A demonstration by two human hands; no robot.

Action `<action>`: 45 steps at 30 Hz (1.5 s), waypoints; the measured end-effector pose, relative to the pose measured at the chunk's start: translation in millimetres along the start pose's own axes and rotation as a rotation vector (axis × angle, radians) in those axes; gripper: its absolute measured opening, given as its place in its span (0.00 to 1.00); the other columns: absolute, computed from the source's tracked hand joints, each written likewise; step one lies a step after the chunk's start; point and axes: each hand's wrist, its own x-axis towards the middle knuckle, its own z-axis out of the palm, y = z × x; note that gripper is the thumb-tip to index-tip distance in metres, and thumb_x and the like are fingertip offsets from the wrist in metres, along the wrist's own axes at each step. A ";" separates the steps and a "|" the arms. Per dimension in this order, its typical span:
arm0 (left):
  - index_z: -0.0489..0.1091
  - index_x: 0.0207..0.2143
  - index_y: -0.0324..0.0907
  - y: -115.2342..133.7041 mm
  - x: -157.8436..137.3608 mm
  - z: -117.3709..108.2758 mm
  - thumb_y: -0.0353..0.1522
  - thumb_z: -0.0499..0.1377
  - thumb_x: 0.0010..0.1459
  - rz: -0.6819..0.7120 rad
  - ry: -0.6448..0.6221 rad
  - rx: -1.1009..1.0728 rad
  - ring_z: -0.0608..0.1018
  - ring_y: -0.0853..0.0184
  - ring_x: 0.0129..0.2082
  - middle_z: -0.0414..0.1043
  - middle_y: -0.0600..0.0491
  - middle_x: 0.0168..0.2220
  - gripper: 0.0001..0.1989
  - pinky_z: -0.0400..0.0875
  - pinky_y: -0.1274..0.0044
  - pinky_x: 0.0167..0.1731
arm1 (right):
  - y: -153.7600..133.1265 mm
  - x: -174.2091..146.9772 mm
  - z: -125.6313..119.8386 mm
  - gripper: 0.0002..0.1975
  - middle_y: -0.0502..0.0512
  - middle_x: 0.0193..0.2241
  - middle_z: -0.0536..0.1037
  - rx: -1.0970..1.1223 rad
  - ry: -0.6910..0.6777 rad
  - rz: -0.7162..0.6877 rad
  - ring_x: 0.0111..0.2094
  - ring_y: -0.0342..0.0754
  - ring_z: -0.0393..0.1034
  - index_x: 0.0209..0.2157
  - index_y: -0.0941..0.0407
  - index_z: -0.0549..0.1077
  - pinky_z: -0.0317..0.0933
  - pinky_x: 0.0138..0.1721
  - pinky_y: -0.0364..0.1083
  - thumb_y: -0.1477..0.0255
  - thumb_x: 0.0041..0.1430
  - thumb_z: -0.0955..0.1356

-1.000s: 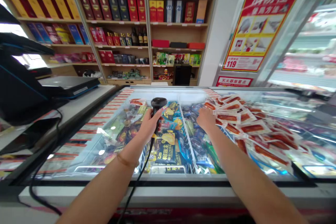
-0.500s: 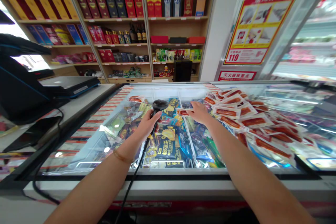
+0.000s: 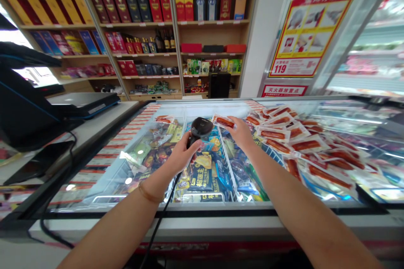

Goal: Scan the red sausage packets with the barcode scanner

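Now the left hand, wrapped round the scanner, has swung it beside the sausage packet the right hand pinches.

The left hand hides much of the handle of the black scanner, and the right hand covers one end of the sausage packet. Both forearms and the scanner's cable are cut off by the bottom edge. The shelves at far right are blurred, and the finest print on the poster is illegible.
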 end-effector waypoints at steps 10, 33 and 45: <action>0.61 0.52 0.43 0.8 -0.9 2.4 0.51 0.60 0.56 0.033 -0.027 0.028 0.66 0.76 0.15 0.67 0.59 0.27 0.29 0.63 0.81 0.15 | -5.5 -1.5 0.3 0.16 0.60 0.46 0.78 -0.040 -0.002 -0.052 0.48 0.57 0.72 0.49 0.55 0.73 0.64 0.52 0.56 0.74 0.58 0.68; 0.62 0.44 0.44 -6.9 -2.1 -0.2 0.49 0.60 0.57 0.030 -0.074 0.041 0.68 0.74 0.16 0.68 0.58 0.26 0.22 0.63 0.80 0.16 | -13.1 -2.7 -5.9 0.17 0.63 0.48 0.77 -0.067 0.004 0.022 0.51 0.57 0.70 0.52 0.57 0.71 0.60 0.55 0.54 0.72 0.61 0.67; 0.61 0.40 0.43 -4.8 -1.7 2.0 0.51 0.61 0.55 -0.014 -0.058 0.044 0.68 0.74 0.15 0.68 0.59 0.25 0.24 0.63 0.80 0.16 | -13.0 -3.6 -4.3 0.19 0.64 0.49 0.76 -0.049 -0.008 0.026 0.52 0.58 0.69 0.53 0.57 0.70 0.60 0.56 0.55 0.73 0.59 0.66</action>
